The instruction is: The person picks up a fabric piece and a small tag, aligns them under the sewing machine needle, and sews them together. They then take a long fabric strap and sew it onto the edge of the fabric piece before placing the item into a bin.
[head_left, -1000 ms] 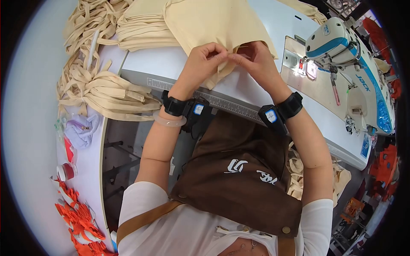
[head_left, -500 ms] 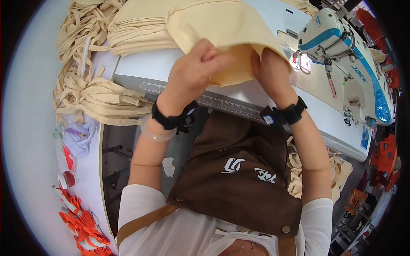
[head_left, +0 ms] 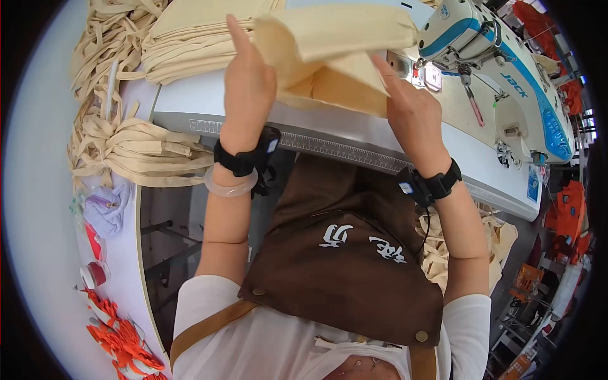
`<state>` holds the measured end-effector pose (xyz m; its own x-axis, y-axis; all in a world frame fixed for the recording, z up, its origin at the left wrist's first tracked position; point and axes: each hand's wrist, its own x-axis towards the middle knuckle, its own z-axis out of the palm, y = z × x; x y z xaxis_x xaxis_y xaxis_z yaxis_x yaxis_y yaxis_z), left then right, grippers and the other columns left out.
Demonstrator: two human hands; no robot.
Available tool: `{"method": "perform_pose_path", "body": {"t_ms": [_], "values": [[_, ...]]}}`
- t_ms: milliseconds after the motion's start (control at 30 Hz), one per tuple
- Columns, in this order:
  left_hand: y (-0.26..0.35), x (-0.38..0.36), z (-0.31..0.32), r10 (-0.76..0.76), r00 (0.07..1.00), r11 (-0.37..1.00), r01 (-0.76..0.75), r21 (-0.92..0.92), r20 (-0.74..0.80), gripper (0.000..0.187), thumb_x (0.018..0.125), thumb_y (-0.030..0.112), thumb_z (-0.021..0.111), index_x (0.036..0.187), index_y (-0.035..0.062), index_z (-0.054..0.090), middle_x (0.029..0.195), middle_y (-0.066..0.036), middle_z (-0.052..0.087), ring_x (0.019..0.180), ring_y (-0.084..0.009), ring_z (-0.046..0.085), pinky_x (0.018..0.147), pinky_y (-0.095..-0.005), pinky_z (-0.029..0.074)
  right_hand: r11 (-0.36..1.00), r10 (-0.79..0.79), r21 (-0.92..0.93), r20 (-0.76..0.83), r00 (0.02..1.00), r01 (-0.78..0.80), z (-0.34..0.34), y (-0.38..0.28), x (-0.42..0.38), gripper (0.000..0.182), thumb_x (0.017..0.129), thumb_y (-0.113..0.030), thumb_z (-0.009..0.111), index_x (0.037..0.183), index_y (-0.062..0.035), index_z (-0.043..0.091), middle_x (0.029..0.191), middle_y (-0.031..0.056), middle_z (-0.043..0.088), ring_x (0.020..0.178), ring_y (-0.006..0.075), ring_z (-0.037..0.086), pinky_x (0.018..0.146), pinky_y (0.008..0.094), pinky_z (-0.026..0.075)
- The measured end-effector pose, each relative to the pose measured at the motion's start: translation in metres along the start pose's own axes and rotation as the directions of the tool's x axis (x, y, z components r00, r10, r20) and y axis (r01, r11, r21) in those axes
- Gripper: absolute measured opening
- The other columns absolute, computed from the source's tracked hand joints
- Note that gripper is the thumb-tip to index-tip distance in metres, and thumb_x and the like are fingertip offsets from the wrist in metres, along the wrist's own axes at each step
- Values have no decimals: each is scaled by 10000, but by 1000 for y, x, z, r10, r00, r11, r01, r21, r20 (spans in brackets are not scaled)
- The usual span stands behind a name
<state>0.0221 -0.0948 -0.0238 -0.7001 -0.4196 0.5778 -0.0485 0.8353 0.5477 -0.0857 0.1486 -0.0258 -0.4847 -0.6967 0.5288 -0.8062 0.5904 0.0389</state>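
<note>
A cream canvas bag panel (head_left: 329,47) is gripped by the left hand (head_left: 248,88) and right hand (head_left: 411,111), held short of the white-and-blue sewing machine (head_left: 494,57); stitching is judged not yet begun.

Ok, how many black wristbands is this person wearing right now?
2. One black wristband sits on the left wrist, just above a clear bangle; the other black wristband is on the right wrist. Both hands hold up the cream fabric piece.
</note>
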Motion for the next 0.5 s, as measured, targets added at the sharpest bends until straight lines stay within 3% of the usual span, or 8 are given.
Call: {"method": "perform_pose_path", "body": {"t_ms": [67, 167, 267, 300, 400, 500], "values": [[-9, -4, 1, 11, 999, 989, -3, 146, -51, 725, 834, -14, 551, 1518, 138, 368, 707, -204, 580, 642, -397, 602, 594, -452, 487, 998, 55, 27, 4, 998, -55, 0, 5, -9, 669, 774, 28, 617, 1406, -184, 561, 696, 79, 605, 564, 281, 586, 531, 390, 479], [-2, -24, 6, -32, 995, 911, -9, 413, 92, 625, 803, -9, 604, 1410, 85, 490, 871, -201, 603, 699, -359, 615, 609, -446, 508, 986, 163, -39, 132, 978, -159, 6, 14, -23, 553, 745, 28, 628, 1266, -157, 638, 702, 84, 596, 606, 298, 595, 584, 395, 488], [6, -38, 11, -16, 965, 911, -94, 402, 261, 432, 777, 1, 635, 1206, 46, 619, 1062, -196, 593, 881, -326, 640, 647, -421, 526, 996, 74, -52, 121, 990, -68, 10, 12, -29, 322, 753, -21, 635, 1064, -101, 657, 772, 87, 615, 739, 274, 645, 664, 384, 501], [3, -38, 16, 18, 953, 896, -150, 419, 303, 225, 755, -4, 634, 974, 31, 676, 1114, -171, 577, 1012, -321, 617, 703, -411, 520, 996, 70, -62, 130, 989, -63, 13, 11, -28, 292, 747, -30, 647, 1033, -88, 657, 794, 90, 614, 774, 270, 643, 685, 381, 498], [-7, -33, 20, 360, 919, 856, -395, 333, 163, 171, 737, 11, 643, 901, 26, 691, 1110, -170, 592, 1022, -320, 612, 749, -412, 511, 997, 61, -64, 136, 989, -53, 22, 6, -25, 217, 727, -60, 683, 942, -54, 651, 841, 96, 608, 844, 263, 635, 723, 380, 492], [-18, -30, 30, 357, 919, 901, -386, 197, 169, 107, 825, 135, 636, 887, 61, 681, 1135, -137, 626, 1043, -319, 614, 816, -404, 502, 998, 56, 7, 112, 992, -57, 29, 4, -21, 177, 714, -92, 714, 861, -47, 628, 842, 98, 603, 840, 264, 631, 712, 391, 492]]}}
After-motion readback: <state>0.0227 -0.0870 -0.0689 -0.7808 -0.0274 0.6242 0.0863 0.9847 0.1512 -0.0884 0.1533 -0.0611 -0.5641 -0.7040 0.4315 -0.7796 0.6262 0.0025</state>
